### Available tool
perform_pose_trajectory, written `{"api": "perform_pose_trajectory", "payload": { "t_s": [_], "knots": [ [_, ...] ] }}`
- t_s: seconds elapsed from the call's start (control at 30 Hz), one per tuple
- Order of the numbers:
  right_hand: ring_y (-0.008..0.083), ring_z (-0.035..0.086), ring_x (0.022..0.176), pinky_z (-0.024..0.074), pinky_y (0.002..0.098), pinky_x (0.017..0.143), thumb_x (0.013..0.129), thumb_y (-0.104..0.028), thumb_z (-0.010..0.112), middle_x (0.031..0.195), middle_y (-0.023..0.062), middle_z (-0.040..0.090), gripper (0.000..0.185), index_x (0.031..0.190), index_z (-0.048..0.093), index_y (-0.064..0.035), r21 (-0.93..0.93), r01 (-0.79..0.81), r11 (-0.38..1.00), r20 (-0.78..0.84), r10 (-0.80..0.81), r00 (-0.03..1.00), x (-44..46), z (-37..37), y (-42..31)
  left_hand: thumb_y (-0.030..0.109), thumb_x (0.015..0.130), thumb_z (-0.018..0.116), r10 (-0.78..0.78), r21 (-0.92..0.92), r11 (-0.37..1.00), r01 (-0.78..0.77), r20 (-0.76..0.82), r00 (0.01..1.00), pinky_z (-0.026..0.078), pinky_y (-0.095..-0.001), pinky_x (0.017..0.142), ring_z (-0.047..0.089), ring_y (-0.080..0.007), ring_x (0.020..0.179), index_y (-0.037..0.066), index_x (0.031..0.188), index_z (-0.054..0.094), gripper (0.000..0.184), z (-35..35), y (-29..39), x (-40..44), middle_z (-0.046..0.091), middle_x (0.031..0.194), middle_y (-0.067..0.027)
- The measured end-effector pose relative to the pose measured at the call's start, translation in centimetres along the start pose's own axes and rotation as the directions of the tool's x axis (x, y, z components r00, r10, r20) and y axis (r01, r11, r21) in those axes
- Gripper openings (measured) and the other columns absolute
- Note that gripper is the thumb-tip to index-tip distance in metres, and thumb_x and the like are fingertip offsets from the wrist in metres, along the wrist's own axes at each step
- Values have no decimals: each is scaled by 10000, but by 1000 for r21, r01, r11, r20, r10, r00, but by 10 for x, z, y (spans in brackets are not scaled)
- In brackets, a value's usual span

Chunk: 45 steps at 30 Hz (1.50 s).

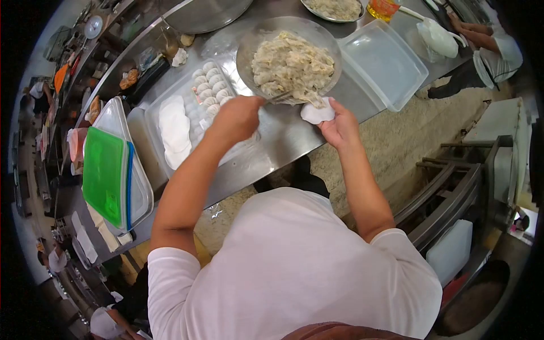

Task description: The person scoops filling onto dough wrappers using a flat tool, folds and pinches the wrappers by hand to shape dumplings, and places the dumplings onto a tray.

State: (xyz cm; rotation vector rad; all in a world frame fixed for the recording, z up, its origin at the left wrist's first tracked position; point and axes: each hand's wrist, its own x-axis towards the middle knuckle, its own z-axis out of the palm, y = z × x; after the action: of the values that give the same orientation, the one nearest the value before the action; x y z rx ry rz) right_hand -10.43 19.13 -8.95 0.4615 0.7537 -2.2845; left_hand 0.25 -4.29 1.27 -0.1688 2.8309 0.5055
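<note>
My left hand (237,120) is closed round a thin metal utensil (279,97), whose far end reaches into pale shredded filling at the bowl's near edge; its exact shape is hidden. A round white dough wrapper (313,115) lies in the fingers of my right hand (341,126), just beside the bowl. Some filling (315,100) hangs over the rim onto the wrapper's upper part. The wide metal bowl (247,72) holds a large heap of filling (292,61). Left of it, a clear plastic tray (154,127) contains rows of pleated dumplings (211,86) and overlapping white wrappers (175,131).
An open clear plastic container (391,65) stands right of the bowl. Behind are a second filling dish (334,8) and a bottle of yellow liquid (383,8). Green-lidded boxes (106,177) lie at left. A co-worker (498,54) stands at upper right.
</note>
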Motion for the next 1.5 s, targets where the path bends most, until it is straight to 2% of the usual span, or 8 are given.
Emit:
{"api": "perform_pose_trajectory", "payload": {
  "t_s": [0.23,0.47,0.87,0.93,1.1,1.23,1.3,1.5],
  "knots": [
    [396,516,1304,429,556,1117,1067,-174,414,1419,263,488,430,1384,389,116,65,34,997,-29,-32,999,-6,17,-18,-14,901,498,110,-249,958,-145,-149,983,510,-481,834,650,-421,937,43,1299,631,424,41,31,-9,680,986,-244],
    [403,538,1282,424,553,1122,1062,-178,424,1365,279,531,417,1345,422,130,40,-14,999,30,13,999,-11,-8,-19,50,932,557,75,-131,987,-90,-119,990,511,-438,766,641,-352,862,180,1255,691,373,4,30,-26,632,911,-149],
    [372,601,1219,464,519,1090,1061,-215,461,1307,255,597,405,1310,486,104,7,-117,993,45,116,992,-16,-29,-22,-6,859,617,193,-119,971,-209,-134,972,519,-448,741,649,-342,828,172,1210,715,406,-14,22,-29,648,865,-132],
    [374,592,1232,444,529,1104,1056,-209,470,1326,250,588,408,1323,482,100,-10,-200,980,141,199,970,-19,-25,-21,-14,850,607,235,-91,965,-244,-101,967,527,-437,749,654,-345,839,169,1193,723,406,-4,28,-31,664,837,-135],
    [369,573,1258,421,537,1119,1047,-197,487,1352,250,571,416,1335,468,103,-9,-182,983,44,182,982,-11,-32,-16,-59,836,567,145,-154,975,-162,-115,983,531,-449,770,663,-365,851,138,1213,711,449,-13,4,-11,698,876,-172],
    [374,548,1284,401,553,1130,1042,-192,500,1382,251,544,431,1353,444,103,38,-247,968,55,244,968,-10,-26,-15,-41,844,558,101,-20,994,-104,-118,988,523,-461,776,663,-373,843,111,1210,712,425,1,-6,0,694,868,-197],
    [379,541,1289,398,562,1130,1044,-199,498,1389,253,536,437,1357,439,101,65,-227,972,90,221,971,-5,-28,-11,-28,853,558,115,-169,977,-129,-89,989,521,-463,766,660,-372,829,103,1208,711,409,-3,1,-10,696,862,-189],
    [377,560,1266,412,556,1119,1054,-239,476,1355,252,561,440,1350,456,87,18,-195,981,133,191,972,-9,-12,-9,33,890,599,216,-130,963,-237,-162,963,519,-436,720,644,-335,808,200,1191,733,369,16,12,-32,633,858,-129]
  ]
}}
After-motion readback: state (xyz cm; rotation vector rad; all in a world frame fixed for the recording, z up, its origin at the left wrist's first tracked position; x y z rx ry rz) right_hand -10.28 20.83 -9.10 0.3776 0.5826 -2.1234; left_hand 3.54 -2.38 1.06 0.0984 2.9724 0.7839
